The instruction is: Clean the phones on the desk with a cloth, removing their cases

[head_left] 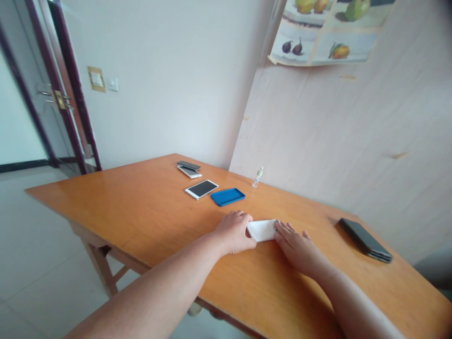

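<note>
A white phone [262, 230] lies low over the table, its pale, plain back face upward. My left hand [236, 230] is closed around its left end, thumb on the near edge and fingers along the far one. At the other end, my right hand [294, 247] is closed on the phone's right end, its fingers pressed over the corner and covering part of it. Just beyond the left hand lies a blue phone case [228, 197], its hollow side up. Beside that case is a white-framed phone [201, 189] with its dark screen up.
Further back on the wooden table [141, 207] a dark flat piece [189, 165] partly overlaps another phone [189, 172]. A small clear bottle [258, 177] stands near the wall board. A black wallet-like item [365, 239] lies at right. The table's left edge borders open floor.
</note>
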The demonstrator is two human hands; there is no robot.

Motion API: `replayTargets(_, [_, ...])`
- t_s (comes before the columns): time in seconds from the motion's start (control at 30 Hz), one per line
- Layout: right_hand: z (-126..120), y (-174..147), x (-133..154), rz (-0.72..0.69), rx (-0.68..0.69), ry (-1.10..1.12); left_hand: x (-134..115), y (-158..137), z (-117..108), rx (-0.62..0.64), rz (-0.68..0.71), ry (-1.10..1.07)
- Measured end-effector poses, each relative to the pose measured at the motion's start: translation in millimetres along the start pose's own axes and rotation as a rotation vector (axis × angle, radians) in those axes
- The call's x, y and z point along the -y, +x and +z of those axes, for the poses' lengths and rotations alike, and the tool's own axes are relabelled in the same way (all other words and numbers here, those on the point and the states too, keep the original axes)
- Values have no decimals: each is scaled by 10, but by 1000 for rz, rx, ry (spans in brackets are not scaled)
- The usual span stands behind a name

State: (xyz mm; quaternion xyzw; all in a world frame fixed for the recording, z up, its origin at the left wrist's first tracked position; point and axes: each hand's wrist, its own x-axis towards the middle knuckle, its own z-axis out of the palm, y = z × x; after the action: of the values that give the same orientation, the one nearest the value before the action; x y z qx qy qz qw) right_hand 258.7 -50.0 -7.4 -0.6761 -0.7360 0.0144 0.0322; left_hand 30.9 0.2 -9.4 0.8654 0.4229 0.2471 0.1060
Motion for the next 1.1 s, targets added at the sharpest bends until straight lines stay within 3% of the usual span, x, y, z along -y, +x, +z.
replayTargets(0.2, [-110, -167, 489, -269, 52, 148, 2, -10, 24, -34, -14, 1])
replayTargets(0.27, [-121, -164, 516, -295, 62, 168, 8, -10, 34, -38, -16, -3])
replayTargets(0.33, [-89, -94, 399, -218, 51, 148, 12, -6, 42, -34, -10, -4])
replayTargets(0.47, [29, 94, 37, 66, -6, 98, 14, 3, 55, -13, -14, -9])
replayTargets(0.53, [54, 123, -17, 113, -23, 89, 14, 3, 62, -13, -19, -16])
replayTargets(0.6, [38, 86, 70, 34, -14, 99, 18, 2, 67, -17, -21, -22])
replayTargets(0.73, [-53, -50, 415, -272, 45, 175, 31, 0, 71, -16, -23, -37])
replayTargets(0.8, [-74, -56, 479, -319, 54, 191, 36, 0, 73, -20, -24, -43])
replayTargets(0.87, [-58, 0, 408, -243, 40, 173, 34, -1, 74, -24, -20, -42])
replayTargets(1.0, [26, 155, 105, 50, -11, 115, 15, -3, 68, -10, -26, -45])
replayTargets(1.1, [52, 160, 89, 67, -17, 109, 2, -4, 57, -9, -27, -51])
